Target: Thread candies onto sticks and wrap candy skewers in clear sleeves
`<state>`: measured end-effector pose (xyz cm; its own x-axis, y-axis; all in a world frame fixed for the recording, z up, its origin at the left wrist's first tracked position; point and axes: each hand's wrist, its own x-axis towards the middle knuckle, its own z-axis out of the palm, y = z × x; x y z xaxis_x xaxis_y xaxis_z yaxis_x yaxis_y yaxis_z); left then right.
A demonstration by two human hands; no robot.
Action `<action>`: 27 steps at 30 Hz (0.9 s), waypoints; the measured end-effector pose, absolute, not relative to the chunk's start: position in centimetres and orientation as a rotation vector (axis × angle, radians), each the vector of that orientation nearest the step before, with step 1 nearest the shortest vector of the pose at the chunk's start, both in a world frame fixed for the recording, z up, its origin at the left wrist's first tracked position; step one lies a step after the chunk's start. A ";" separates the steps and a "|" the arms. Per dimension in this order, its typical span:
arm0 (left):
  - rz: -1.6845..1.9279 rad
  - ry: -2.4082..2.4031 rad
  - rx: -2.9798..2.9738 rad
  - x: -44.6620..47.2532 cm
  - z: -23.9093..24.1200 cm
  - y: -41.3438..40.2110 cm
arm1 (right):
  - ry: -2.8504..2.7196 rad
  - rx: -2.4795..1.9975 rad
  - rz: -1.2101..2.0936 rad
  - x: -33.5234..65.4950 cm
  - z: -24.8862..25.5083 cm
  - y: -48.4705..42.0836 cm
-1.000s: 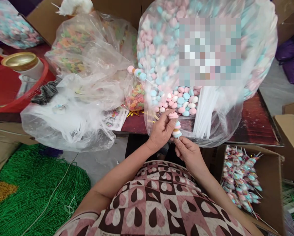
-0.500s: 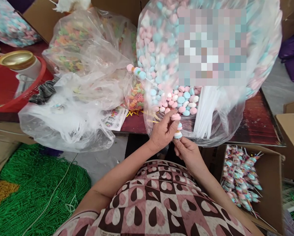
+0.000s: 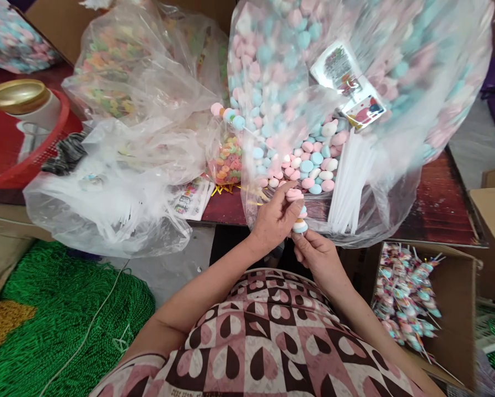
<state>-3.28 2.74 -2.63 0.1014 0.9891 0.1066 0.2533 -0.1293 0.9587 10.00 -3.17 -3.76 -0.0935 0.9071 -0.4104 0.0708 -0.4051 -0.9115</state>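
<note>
Over the table's front edge, my two hands meet at one candy skewer (image 3: 301, 225), a stack of pink, white and blue marshmallow-like pieces with a thin orange piece among them. My left hand (image 3: 272, 218) is closed round its upper part, thumb and fingers against a pink piece (image 3: 294, 195) at the top. Just below the stack, my right hand (image 3: 316, 248) pinches the lower end, where the stick is mostly hidden by the fingers. Loose candies (image 3: 313, 165) lie in the large clear bag (image 3: 390, 220) directly beyond, beside a bundle of white sticks (image 3: 346, 187).
Another candy skewer (image 3: 227, 116) rests on a small bag of gummy rings (image 3: 226, 160). Printed wrappers (image 3: 349, 82) lie on the big bag. At left are a plastic bag of white sticks (image 3: 107, 204) and a red basket (image 3: 61, 124). A carton (image 3: 454, 309) at right holds wrapped skewers.
The hands and skewer stay in nearly the same place and grip. The view has shifted slightly, and side items sit a little farther outward.
</note>
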 end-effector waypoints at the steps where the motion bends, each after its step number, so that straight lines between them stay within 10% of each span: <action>1: 1.086 1.274 1.519 -3.2 -2.6 2.8 | -1.100 -1.502 1.577 10.0 -3.8 -3.2; 27: 1.195 1.163 1.375 -3.0 -3.0 2.9 | -1.188 -1.493 1.483 10.0 -3.2 -2.9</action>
